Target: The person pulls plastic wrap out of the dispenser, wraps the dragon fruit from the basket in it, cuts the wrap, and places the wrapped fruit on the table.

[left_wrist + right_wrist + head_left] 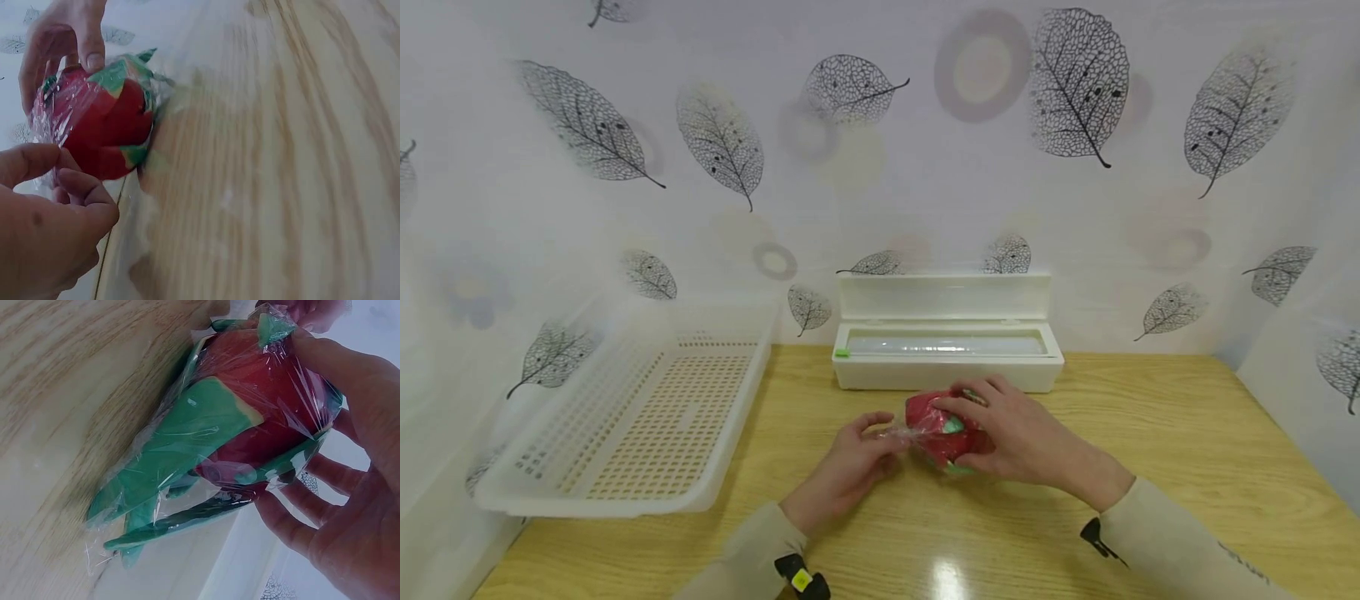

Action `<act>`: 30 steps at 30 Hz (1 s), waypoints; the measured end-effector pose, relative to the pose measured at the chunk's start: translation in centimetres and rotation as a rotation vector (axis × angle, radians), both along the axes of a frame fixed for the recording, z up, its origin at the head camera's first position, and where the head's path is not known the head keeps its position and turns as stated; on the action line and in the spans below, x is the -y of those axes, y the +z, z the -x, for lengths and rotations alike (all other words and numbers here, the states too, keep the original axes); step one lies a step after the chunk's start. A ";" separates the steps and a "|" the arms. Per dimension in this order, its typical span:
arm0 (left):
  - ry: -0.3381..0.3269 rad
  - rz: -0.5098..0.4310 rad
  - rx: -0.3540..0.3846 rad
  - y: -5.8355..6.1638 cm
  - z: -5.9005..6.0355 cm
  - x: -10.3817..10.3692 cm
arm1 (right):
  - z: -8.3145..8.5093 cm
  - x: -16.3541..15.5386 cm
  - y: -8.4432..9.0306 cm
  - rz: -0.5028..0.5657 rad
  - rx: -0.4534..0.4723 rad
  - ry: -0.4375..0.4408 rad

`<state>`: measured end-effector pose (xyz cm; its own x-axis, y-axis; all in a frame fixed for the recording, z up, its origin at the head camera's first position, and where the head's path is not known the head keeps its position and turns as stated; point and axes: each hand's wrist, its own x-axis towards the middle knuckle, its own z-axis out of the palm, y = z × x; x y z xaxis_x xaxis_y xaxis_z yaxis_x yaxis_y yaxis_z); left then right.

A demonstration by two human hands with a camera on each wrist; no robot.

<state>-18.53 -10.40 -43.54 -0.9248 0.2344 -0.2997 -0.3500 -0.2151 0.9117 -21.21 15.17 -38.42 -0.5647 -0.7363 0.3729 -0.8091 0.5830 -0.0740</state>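
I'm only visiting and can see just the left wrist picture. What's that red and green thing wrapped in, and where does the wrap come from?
Observer: Clear cling film covers the red toy fruit. A white dispenser box stands open behind it.
Operator: Anything else on the table?
Observer: A white perforated basket, at the left edge.
Operator: Which hand holds the fruit?
Observer: The right hand cups it; the left hand pinches the film's loose end.
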 end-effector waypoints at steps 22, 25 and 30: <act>-0.321 0.191 0.097 1.4 -0.4 1.0 | 0.1 0.1 0.4 -0.028 0.066 -0.017; -0.312 0.185 0.094 1.2 -0.3 0.9 | 0.0 0.1 0.6 -0.001 0.089 -0.011; -0.245 0.109 0.108 0.9 -0.1 0.8 | 0.2 0.4 0.7 0.051 0.109 -0.009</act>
<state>-18.43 -11.20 -42.59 -0.8059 0.4077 -0.4294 -0.4762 -0.0152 0.8792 -21.39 14.81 -37.68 -0.6105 -0.7125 0.3460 -0.7893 0.5834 -0.1913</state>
